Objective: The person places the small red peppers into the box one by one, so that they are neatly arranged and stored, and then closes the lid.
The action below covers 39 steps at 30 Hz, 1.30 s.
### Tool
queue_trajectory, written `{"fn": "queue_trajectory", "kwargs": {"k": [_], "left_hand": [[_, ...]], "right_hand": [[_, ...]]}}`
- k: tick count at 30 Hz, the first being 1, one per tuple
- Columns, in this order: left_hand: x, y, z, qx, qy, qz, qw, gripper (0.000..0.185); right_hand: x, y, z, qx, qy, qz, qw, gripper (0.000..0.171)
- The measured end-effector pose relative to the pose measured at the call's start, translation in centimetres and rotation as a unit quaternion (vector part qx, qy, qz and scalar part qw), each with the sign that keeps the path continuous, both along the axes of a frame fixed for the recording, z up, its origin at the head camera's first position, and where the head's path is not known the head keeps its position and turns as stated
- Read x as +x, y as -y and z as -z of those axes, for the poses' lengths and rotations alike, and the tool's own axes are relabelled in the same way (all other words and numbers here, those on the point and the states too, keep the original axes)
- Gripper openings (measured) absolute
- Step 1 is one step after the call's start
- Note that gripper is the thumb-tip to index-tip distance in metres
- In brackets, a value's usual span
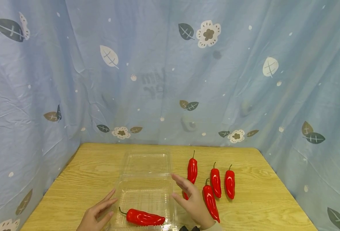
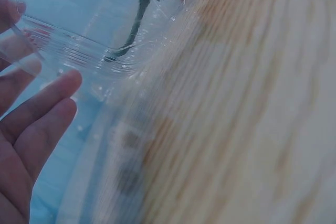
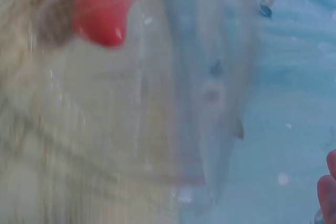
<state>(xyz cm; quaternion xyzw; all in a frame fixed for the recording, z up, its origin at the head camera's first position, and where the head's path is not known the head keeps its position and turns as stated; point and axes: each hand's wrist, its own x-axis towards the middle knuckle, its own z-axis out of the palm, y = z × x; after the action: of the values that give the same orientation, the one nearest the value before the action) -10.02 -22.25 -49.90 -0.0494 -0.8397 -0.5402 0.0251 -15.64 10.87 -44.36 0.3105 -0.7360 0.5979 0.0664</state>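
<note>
**One pepper boxed, four on the wood**

Blue leaf-print cloth point(image 1: 158, 80) hangs behind a wooden worktop point(image 1: 274, 205). At its centre lies a clear clamshell box point(image 1: 147, 189), lid flat toward 12 o'clock. One red pepper point(image 1: 142, 218) lies in the near tray. Four loose peppers point(image 1: 216, 183) lie at the box's 3 o'clock. The left hand point(image 1: 96, 213) is at the tray's 9 o'clock, the right hand point(image 1: 191, 202) at its 3 o'clock; both have straight, relaxed fingers holding nothing.
</note>
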Motion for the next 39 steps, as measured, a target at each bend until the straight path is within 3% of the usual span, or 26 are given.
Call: {"fn": "queue_trajectory", "kwargs": {"k": [6,13,19,29,39], "left_hand": [[-0.1,0.0,0.2,0.003,-0.025,0.011,0.9996,0.034],[-0.1,0.1,0.3,0.016,-0.012,0.004,0.9998,0.035],[0.0,0.0,0.3,0.001,-0.035,0.013,0.9993,0.034],[0.0,0.0,0.1,0.005,-0.031,0.013,0.9994,0.034],[-0.1,0.4,0.5,-0.001,-0.085,0.049,0.9952,0.035]], "right_hand": [[-0.3,-1.9,-0.6,-0.004,-0.014,0.047,0.999,0.051],[-0.2,-4.6,-0.9,-0.016,-0.008,0.081,0.997,0.052],[-0.3,-6.9,-0.9,-0.017,0.0,0.119,0.993,0.052],[-0.8,-9.9,-1.0,-0.015,0.011,0.183,0.983,0.049],[-2.2,-13.3,0.4,-0.014,0.022,0.24,0.97,0.051]]}}
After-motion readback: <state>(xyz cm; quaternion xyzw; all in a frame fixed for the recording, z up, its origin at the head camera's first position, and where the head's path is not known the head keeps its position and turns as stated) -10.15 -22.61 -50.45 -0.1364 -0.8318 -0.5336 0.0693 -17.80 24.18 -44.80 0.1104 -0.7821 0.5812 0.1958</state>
